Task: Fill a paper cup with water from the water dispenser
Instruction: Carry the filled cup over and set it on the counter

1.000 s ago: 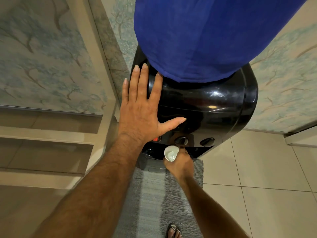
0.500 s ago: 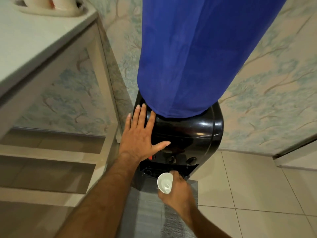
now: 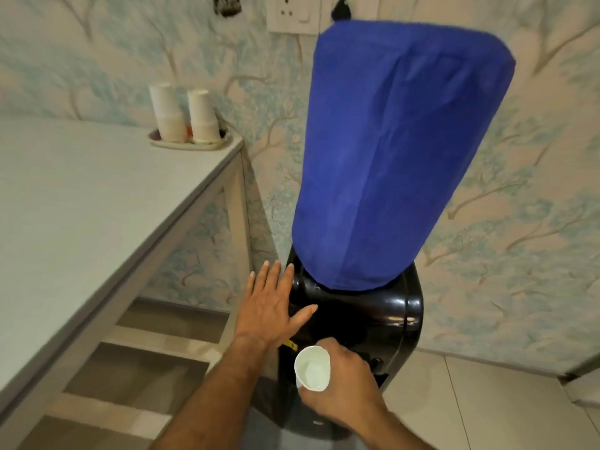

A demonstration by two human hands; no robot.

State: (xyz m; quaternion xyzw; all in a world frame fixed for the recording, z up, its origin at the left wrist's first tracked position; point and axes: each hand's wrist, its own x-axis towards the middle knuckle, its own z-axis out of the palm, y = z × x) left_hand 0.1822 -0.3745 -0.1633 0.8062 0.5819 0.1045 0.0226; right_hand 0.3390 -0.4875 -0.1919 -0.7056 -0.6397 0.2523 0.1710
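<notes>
A black water dispenser (image 3: 383, 316) stands against the wall, its bottle hidden under a blue cloth cover (image 3: 396, 151). My left hand (image 3: 271, 306) lies flat with fingers spread on the dispenser's upper left shoulder. My right hand (image 3: 347, 388) grips a white paper cup (image 3: 312, 368) in front of the dispenser's taps, below my left hand. The cup's mouth faces up toward me and I can see inside it; some water seems to lie at its bottom. A dark tap knob (image 3: 376, 363) shows just right of my right hand.
A pale table (image 3: 97, 203) runs along the left, with two stacks of paper cups (image 3: 185, 116) on a small tray at its far corner. Shelves sit under the table. A wall socket (image 3: 292, 13) is above the dispenser. Tiled floor (image 3: 470, 407) lies to the right.
The view has pulled back and tilted up, showing the table top and cup stacks. My right hand has drawn the cup away from under the taps toward me. My left hand stays on the dispenser.
</notes>
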